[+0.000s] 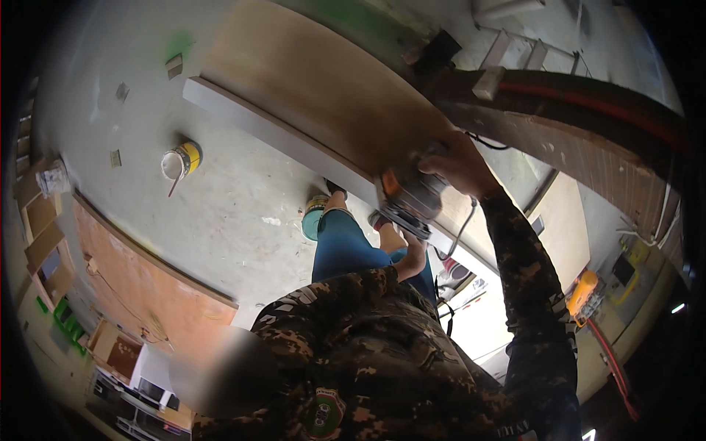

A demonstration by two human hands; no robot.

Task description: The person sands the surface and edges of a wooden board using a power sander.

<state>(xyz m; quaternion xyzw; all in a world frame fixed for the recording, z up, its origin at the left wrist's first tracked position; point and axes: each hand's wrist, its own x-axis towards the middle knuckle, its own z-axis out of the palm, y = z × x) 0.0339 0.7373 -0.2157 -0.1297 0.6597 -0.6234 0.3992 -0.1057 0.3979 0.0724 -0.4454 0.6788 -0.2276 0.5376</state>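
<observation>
My right hand (461, 167) is wrapped round the upper part of a grey power sander (418, 197) with an orange section. The sander is held tilted at the near edge of a large brown wooden panel (309, 81). Its flat base faces toward me, and a dark cord (468, 229) hangs from its right side. My left hand (414, 259) is closed at the lower end of the sander, with the fingers against the base. The panel's thick, pale edge (276, 137) runs diagonally past both hands.
Left of my legs stands a teal tin (312, 223). Farther left is a yellow can (190, 156) with a stick in it. A dark wooden beam (573, 132) crosses at the right. An orange tool (583, 292) lies lower right, and an orange-brown board (140, 264) at left.
</observation>
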